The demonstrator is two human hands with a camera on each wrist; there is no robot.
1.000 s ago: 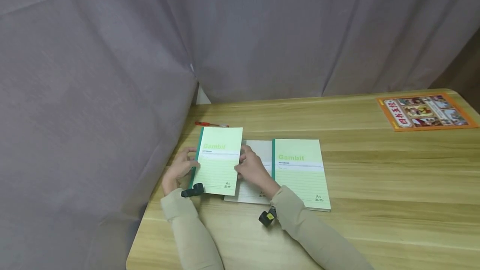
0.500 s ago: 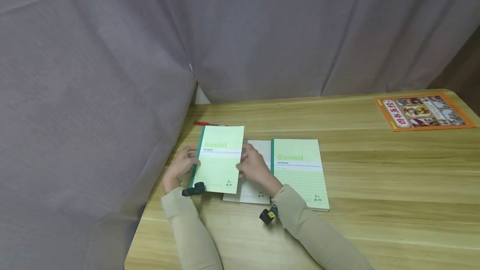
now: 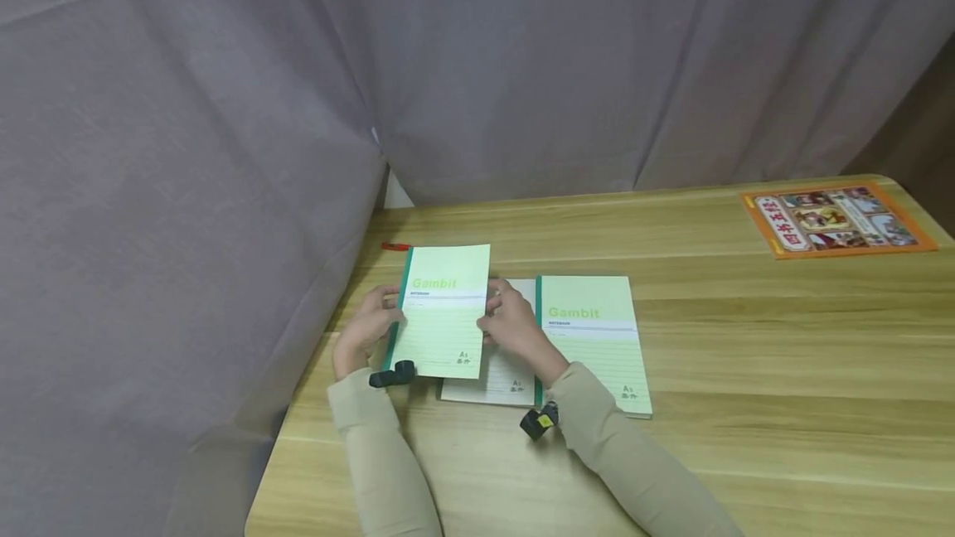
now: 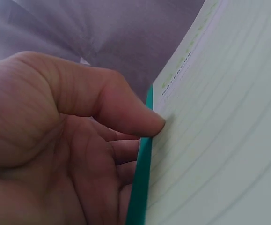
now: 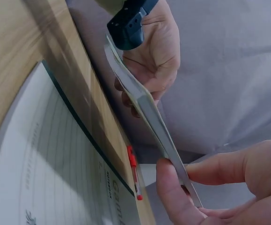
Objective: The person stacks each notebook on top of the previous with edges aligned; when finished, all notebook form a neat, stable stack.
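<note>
A pale green notebook (image 3: 443, 313) with a dark green spine is held up over the table's left part. My left hand (image 3: 367, 328) pinches its spine side, thumb on the cover and fingers behind, as the left wrist view shows. The opposite edge is pinched by my right hand (image 3: 518, 326). Seen edge-on in the right wrist view, the held notebook (image 5: 147, 105) bends slightly and stands tilted above the table. Partly covered under it lies a greyish-white notebook (image 3: 488, 388). To the right of that lies another pale green notebook (image 3: 593, 355), marked Gambit.
A red pen (image 3: 395, 247) lies behind the held notebook, partly hidden by it. At the table's far right corner lies an orange picture book (image 3: 836, 220). Grey curtains (image 3: 507, 73) hang along the back and left of the wooden table (image 3: 746, 404).
Both hands have shifted the held notebook slightly right and away from the person, covering more of the red pen. The grip is unchanged, and the notebooks on the table lie as before.
</note>
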